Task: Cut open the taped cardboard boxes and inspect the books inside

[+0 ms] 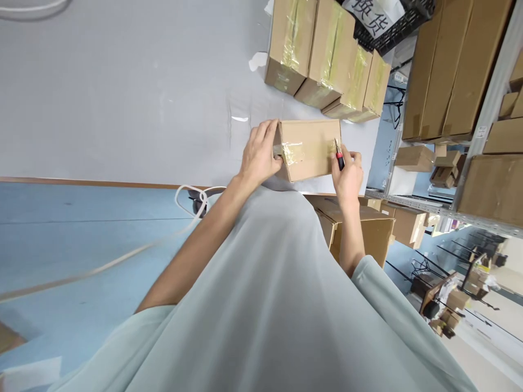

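This looks like a warehouse or packing room. A white work table (122, 92) fills the view from nine to twelve o'clock, with a row of taped cardboard boxes (327, 60) standing on it at about one o'clock. Metal shelving (486, 125) at two to three o'clock is stacked with more brown cartons (453, 65) (plain, unprinted ones). Further boxes (368, 223) sit on the blue floor (81, 239) near the centre, and a black crate (404, 24) with a handwritten sign rests at one o'clock.

You have a brown cardboard box (310, 149), taped shut, lying at the bench edge, with a red-handled cutter (339, 155) against its right end.
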`<state>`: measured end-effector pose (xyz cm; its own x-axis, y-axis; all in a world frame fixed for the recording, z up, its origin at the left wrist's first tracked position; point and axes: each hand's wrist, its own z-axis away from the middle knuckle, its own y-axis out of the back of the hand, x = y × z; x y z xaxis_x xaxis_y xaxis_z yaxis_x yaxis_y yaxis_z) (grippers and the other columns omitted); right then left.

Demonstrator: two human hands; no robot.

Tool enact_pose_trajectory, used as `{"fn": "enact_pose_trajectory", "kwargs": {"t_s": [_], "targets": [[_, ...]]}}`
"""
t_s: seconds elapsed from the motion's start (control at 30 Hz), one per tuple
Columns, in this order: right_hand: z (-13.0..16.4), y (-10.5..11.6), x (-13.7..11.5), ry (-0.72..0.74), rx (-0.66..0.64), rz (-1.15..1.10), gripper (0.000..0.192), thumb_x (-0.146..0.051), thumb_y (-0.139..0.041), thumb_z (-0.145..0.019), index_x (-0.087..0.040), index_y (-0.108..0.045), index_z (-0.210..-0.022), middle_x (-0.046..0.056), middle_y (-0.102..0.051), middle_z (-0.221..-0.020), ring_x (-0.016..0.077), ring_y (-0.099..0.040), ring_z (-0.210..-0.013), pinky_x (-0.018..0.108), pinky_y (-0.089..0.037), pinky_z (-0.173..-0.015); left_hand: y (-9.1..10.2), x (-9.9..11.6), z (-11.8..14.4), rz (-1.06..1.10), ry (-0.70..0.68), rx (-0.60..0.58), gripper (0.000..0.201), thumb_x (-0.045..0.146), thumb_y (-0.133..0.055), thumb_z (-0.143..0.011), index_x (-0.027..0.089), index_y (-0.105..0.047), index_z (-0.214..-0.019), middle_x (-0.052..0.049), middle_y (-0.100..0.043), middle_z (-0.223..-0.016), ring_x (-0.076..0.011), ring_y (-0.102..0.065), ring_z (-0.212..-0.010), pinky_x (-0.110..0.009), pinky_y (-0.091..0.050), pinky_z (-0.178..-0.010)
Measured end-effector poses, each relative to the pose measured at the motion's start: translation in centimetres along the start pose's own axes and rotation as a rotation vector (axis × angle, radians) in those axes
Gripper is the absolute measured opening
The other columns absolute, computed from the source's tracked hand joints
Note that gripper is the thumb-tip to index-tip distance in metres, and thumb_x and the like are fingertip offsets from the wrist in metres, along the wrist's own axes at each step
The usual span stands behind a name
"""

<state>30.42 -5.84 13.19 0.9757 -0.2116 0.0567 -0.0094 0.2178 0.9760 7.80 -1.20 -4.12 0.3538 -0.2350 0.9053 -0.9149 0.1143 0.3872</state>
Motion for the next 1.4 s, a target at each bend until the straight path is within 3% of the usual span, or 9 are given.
{"fn": "enact_pose_trajectory", "kwargs": {"t_s": [0.2,0.37,0.53,0.73,1.0,1.4], "targets": [[3.1,1.2,-6.0,0.256,-0.156,-0.125,0.066,-0.049,-0.041,-0.122,-0.025,-0.041,-0.183,0.017,-0.079,-0.145,0.0377,-0.076,-0.133,0.047,-0.061,-0.111,0.0,0.5,0.4,0.070,0.037,0.034,0.084,0.031,-0.084,-0.092,0.022,-0.052,-0.170,-0.017,-0.055,-0.175,-0.0459,-0.047,-0.168,-0.062,-0.037,-0.145],[3.5,2.1,-8.8,0.236,-0.254,-0.172,0.061,-0.042,-0.034,-0.125,-0.028,-0.042,-0.183,0.011,-0.087,-0.131,0.0328,-0.084,-0.118,0.040,-0.062,-0.104,-0.1,0.5,0.7,0.100,0.025,0.023,0.083,0.036,-0.084,-0.093,0.023,-0.051,-0.169,-0.017,-0.057,-0.172,-0.0444,-0.051,-0.166,-0.060,-0.041,-0.142],[3.5,2.4,-9.6,0.166,-0.313,-0.092,0.056,-0.040,-0.031,-0.126,-0.021,-0.049,-0.176,0.013,-0.089,-0.118,0.0334,-0.085,-0.110,0.040,-0.061,-0.100,-0.5,0.4,1.0,0.134,0.050,0.023,0.082,0.041,-0.084,-0.096,0.025,-0.049,-0.169,-0.017,-0.056,-0.171,-0.0425,-0.051,-0.166,-0.056,-0.044,-0.141],[3.3,1.7,-10.0,0.162,-0.355,-0.001,0.044,-0.047,-0.036,-0.126,-0.021,-0.059,-0.153,0.016,-0.086,-0.120,0.0348,-0.083,-0.109,0.040,-0.060,-0.096,-0.8,0.3,1.0,0.148,0.072,0.037,0.082,0.042,-0.084,-0.097,0.027,-0.050,-0.169,-0.016,-0.056,-0.172,-0.0431,-0.049,-0.168,-0.057,-0.041,-0.143],[3.3,1.8,-10.9,0.153,-0.304,0.020,0.043,-0.043,-0.034,-0.126,-0.021,-0.065,-0.146,0.015,-0.086,-0.113,0.0347,-0.083,-0.107,0.041,-0.060,-0.096,-0.9,0.4,1.1,0.182,0.088,0.069,0.081,0.040,-0.087,-0.095,0.028,-0.054,-0.168,-0.015,-0.058,-0.170,-0.0456,-0.048,-0.167,-0.062,-0.037,-0.144],[3.7,2.9,-11.8,0.136,-0.349,0.021,0.037,-0.033,-0.041,-0.124,-0.021,-0.069,-0.145,0.015,-0.086,-0.116,0.0347,-0.082,-0.111,0.040,-0.057,-0.100,-0.4,0.1,1.1,0.161,0.085,0.050,0.082,0.045,-0.091,-0.092,0.028,-0.057,-0.165,-0.015,-0.060,-0.168,-0.0459,-0.051,-0.165,-0.061,-0.039,-0.142]]}}
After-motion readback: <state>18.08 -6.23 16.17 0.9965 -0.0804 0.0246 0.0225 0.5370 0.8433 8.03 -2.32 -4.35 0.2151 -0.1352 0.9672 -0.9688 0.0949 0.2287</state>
